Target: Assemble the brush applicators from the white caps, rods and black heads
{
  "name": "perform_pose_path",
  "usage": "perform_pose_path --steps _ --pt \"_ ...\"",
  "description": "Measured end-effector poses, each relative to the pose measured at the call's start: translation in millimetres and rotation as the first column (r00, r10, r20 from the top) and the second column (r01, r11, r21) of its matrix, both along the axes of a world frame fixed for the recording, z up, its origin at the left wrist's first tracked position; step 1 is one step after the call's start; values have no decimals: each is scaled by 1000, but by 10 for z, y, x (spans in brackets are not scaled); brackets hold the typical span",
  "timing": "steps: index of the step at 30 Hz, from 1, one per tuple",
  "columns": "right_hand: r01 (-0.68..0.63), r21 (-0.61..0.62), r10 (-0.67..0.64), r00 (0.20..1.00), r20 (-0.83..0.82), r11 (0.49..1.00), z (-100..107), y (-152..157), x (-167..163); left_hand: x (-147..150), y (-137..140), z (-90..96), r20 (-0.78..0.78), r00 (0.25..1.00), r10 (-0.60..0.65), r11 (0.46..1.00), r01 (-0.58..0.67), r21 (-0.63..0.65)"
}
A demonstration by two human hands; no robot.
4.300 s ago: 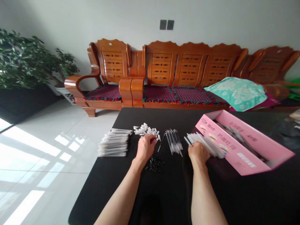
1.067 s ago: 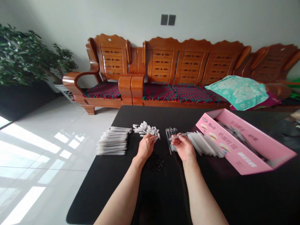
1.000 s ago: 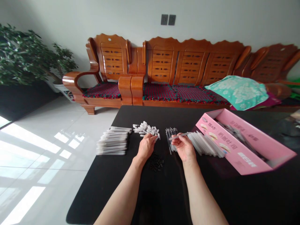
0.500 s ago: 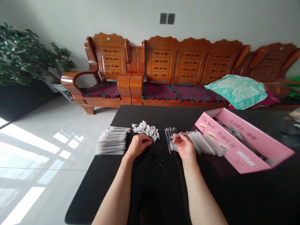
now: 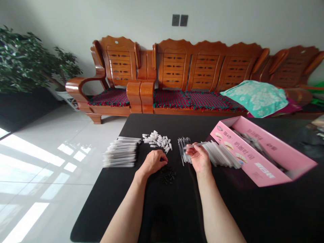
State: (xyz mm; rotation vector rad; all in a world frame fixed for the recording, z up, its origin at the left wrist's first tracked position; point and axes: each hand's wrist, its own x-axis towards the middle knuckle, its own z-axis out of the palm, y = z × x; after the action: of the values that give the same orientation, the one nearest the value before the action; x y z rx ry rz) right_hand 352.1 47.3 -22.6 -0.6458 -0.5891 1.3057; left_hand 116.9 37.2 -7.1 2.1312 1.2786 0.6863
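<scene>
My left hand is over the upper edge of a pile of small black plugs, its fingers pressed together. Whatever it may hold is hidden under the fingers. In my right hand a translucent whitish pen barrel is pinched, pointing left and nearly level. Just left of that hand lies a bundle of thin pen refills, and to its right are several more pen barrels in a row. Short white pieces lie loose beyond my left hand.
Stacked whitish pens with dark ends lie at the left edge of the black table. An open pink box with contents stands at the right. A wooden bench and a potted plant are behind.
My left hand has moved slightly right and nearer to me, from beside the white pieces to the black plugs. The right hand keeps the pen barrel almost where it was.
</scene>
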Motion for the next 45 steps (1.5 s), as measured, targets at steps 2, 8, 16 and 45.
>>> perform_pose_path --steps 2,8,16,45 --pt "-5 5 4 1000 5 1000 10 -4 -7 26 -13 26 19 999 35 999 -35 23" --pt "-45 6 45 998 39 999 68 -40 -80 203 -22 32 591 758 277 936 -74 -344" --pt "-137 -4 136 980 142 991 107 -110 -270 302 -13 -79 792 481 376 866 122 -486" --pt "-102 -12 102 961 256 995 100 -119 -329 350 -13 -69 789 476 387 882 57 -467"
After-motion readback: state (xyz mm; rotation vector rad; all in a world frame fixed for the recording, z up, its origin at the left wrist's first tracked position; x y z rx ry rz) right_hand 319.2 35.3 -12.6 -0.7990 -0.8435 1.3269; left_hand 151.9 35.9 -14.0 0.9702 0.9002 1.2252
